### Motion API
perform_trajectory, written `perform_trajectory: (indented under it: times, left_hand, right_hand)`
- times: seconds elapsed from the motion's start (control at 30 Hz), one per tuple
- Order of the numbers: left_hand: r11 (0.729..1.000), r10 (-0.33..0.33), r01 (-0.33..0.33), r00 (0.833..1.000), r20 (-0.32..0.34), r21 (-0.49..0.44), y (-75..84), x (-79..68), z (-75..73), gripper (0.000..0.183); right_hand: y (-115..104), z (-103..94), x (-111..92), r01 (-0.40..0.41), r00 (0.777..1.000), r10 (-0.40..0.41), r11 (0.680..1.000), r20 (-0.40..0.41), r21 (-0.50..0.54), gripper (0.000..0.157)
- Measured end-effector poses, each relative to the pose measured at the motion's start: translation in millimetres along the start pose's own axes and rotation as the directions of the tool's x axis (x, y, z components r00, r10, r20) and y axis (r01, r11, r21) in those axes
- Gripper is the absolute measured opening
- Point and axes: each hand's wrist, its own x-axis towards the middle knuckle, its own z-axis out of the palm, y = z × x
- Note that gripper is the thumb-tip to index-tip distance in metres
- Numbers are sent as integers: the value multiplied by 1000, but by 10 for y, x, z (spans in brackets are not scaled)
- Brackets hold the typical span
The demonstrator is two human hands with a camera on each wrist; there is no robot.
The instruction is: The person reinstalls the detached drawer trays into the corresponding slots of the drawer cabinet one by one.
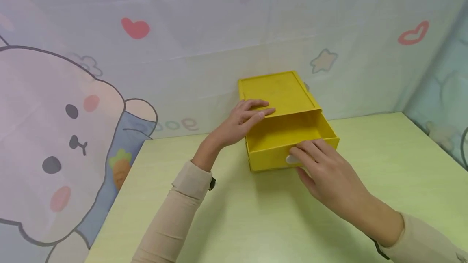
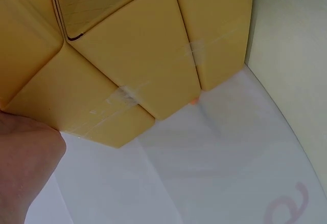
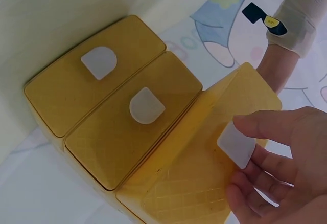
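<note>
A small yellow drawer cabinet (image 1: pixel 279 90) stands on the table against the back wall. Its top drawer (image 1: pixel 267 160) is pulled partway out, so the yellow inside shows. My right hand (image 1: pixel 330 173) pinches the white handle (image 3: pixel 236 144) of that drawer between thumb and fingers. On the cabinet's top, near its front left edge, my left hand (image 1: pixel 243 120) rests with fingers extended. Two lower drawers, a middle one (image 3: pixel 176 98) and a bottom one (image 3: pixel 64 101), appear closed in the right wrist view, each with a white handle. The left wrist view shows the cabinet's side (image 2: pixel 143 60).
The pale yellow-green table (image 1: pixel 234 222) extends in front of the cabinet and to both sides. Behind it hangs a cloth (image 1: pixel 204 52) printed with hearts, a star and a large cartoon animal. Another printed cloth (image 1: pixel 447 76) hangs at the right.
</note>
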Motion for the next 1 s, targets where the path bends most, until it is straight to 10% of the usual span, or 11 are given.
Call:
perform_trajectory:
  times: [1.0]
  left_hand:
    - [999,26,-26,999,-31,-24,-19,-20,34,38]
  right_hand:
    - [-254,101,-236,-6,986,63,938,154,-346,85]
